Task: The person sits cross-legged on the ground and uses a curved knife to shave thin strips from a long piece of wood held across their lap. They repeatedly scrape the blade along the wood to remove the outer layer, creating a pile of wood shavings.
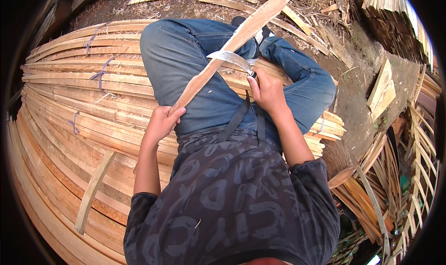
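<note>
A long, flat wooden slat (251,28) slants across my lap from lower left to upper right, with rough, uneven edges. My left hand (162,121) is closed around its near, narrower end. In my right hand (268,91) is a sickle (231,58), its handle mostly hidden by my fingers. The curved blade reaches left and lies over the slat near its middle; whether it cuts into the wood I cannot tell.
Under my legs and to my left lie bundles of wooden strips (60,74), some bound with purple ties (101,74). A short bent piece (94,190) rests across them. Stacked wood (395,23) stands far right, a woven lattice (420,172) at the right. Shavings litter the ground (102,7).
</note>
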Action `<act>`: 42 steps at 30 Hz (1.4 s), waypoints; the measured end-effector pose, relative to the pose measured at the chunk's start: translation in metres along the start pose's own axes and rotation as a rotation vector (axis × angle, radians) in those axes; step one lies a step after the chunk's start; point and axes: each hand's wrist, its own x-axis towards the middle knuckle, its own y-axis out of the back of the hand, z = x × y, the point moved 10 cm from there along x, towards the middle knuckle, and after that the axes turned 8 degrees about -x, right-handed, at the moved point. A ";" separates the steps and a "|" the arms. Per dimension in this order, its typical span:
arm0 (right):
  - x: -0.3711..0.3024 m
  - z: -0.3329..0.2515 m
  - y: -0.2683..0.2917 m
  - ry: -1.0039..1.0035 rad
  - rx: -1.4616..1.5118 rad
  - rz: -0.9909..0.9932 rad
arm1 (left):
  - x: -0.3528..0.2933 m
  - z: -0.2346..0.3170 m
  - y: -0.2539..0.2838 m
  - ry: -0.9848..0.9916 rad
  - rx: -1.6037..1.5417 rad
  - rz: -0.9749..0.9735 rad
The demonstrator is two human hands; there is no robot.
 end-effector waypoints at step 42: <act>-0.004 -0.001 -0.037 0.019 -0.307 -0.171 | 0.018 -0.007 -0.008 -0.001 -0.055 -0.026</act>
